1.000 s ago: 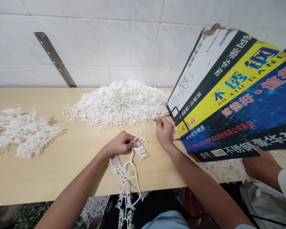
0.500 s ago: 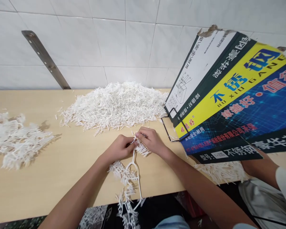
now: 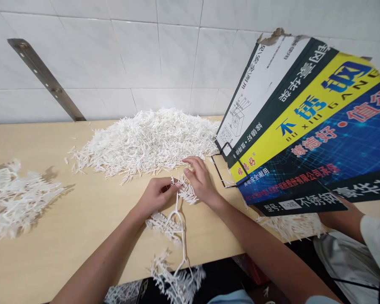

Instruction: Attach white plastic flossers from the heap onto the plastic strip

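My left hand [image 3: 160, 195] is closed, thumb and finger pinching the top of a white branched plastic stem [image 3: 176, 215]. Bristly white sprigs cover parts of this stem, which runs down over the table's front edge and ends in a dense tuft [image 3: 177, 278]. Beside it my right hand [image 3: 200, 181] is open, thumb and fingers apart, with fingertips at the near edge of a big heap of small white plastic sprigs [image 3: 158, 139]. A small bristly cluster [image 3: 187, 191] lies between the two hands, partly hidden by the right one.
A printed cardboard panel [image 3: 304, 126] stands at the right, in a black wire holder [image 3: 223, 171]. Beyond it show another person's arm [image 3: 342, 219] and more white pieces [image 3: 294, 226]. Bristly white branches [image 3: 19, 198] lie at the left. A metal bracket [image 3: 47, 80] is on the tiled wall.
My right hand has let go near the stem's top; its fingers have opened and moved up toward the heap. My left hand keeps its pinch. The view has shifted slightly.
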Demonstrator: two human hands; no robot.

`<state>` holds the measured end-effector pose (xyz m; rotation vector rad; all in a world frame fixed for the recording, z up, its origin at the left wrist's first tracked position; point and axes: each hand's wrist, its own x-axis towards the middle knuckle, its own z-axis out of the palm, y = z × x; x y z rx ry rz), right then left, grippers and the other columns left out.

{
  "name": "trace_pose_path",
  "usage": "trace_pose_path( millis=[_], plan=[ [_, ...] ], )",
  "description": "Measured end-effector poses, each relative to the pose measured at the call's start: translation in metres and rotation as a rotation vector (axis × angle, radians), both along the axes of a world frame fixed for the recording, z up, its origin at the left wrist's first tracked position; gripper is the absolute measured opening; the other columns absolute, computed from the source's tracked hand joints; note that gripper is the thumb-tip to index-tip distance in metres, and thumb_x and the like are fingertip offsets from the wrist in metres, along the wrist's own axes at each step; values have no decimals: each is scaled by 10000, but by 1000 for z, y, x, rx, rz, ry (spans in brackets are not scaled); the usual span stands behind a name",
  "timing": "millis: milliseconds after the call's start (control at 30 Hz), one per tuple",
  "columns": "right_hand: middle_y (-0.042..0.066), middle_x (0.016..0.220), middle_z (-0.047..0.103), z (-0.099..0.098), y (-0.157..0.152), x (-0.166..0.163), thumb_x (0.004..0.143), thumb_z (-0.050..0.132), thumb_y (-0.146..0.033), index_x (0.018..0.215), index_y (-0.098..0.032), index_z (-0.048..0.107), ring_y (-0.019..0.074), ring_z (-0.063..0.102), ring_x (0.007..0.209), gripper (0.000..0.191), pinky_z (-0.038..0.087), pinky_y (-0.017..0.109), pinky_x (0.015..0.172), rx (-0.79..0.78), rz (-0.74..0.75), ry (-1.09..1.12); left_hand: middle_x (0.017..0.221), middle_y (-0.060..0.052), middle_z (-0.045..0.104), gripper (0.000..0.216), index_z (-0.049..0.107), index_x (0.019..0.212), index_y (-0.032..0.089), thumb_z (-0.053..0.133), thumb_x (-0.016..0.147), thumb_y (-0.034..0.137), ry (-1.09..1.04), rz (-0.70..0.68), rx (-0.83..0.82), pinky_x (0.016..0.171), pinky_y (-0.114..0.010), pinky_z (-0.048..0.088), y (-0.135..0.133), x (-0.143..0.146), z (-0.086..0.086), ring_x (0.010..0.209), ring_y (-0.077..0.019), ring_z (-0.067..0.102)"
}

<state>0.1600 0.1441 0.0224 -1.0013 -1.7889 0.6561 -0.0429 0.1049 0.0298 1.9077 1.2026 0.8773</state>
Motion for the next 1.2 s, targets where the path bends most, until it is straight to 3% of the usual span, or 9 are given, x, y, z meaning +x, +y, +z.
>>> trace_pose_path(
  millis=[100,233,400,667,833,933,1000,1100,1200],
  plan=[
    [85,1188,702,5,-4,-1,1028,548,-390,1145,-225,706,236,608,1161,257,479,365,971,8,126,-67,623,40,384,471,420,649,186,544,999,477,-10,116,66,607,-269,291,1,1,-3,615,-114,369],
    [57,946,760,-2,-1,-3,962,653,-415,949,-213,760,195,672,852,229,519,315,784,-96,203,-55,592,37,397,471,421,643,191,504,1006,479,40,113,64,586,-271,283,2,1,-6,591,-119,367],
    [28,710,716,-6,-3,-4,897,649,-292,753,-190,734,168,614,658,196,450,282,626,-135,1,8,529,51,364,453,364,614,195,511,976,424,141,65,44,570,-270,255,4,6,-3,541,-106,342],
    [34,691,647,-10,7,8,948,506,-333,745,-192,640,178,571,667,282,429,278,616,-126,-270,123,557,54,294,437,344,602,195,528,944,395,121,5,53,574,-273,219,1,4,0,547,-96,294],
    [54,866,697,-5,14,1,944,581,-350,936,-186,683,179,608,760,193,476,283,700,-85,-144,55,578,51,326,441,418,620,185,524,959,447,81,27,-30,581,-261,251,2,3,1,570,-104,331],
    [87,1082,708,1,10,-2,950,603,-361,1230,-188,662,181,639,848,334,499,276,705,-94,-32,91,579,44,369,447,465,629,178,533,956,475,67,52,-63,582,-262,266,6,6,1,579,-112,357],
    [82,1092,723,4,8,-3,973,589,-381,1268,-200,670,183,656,876,356,506,275,710,-132,110,63,585,44,368,461,466,636,179,521,963,500,38,75,-92,579,-261,267,8,7,0,584,-114,357],
    [46,877,748,1,11,-1,964,621,-379,988,-202,767,173,655,762,231,495,281,699,-176,238,-31,587,43,374,469,476,651,177,497,981,509,29,40,-132,583,-258,272,10,7,-1,588,-114,358],
    [26,680,688,-8,20,3,974,582,-364,769,-189,729,169,619,646,307,474,284,643,-218,17,76,574,37,418,456,534,655,167,518,971,495,82,-49,-163,588,-258,286,11,5,0,583,-115,378]
  ],
)
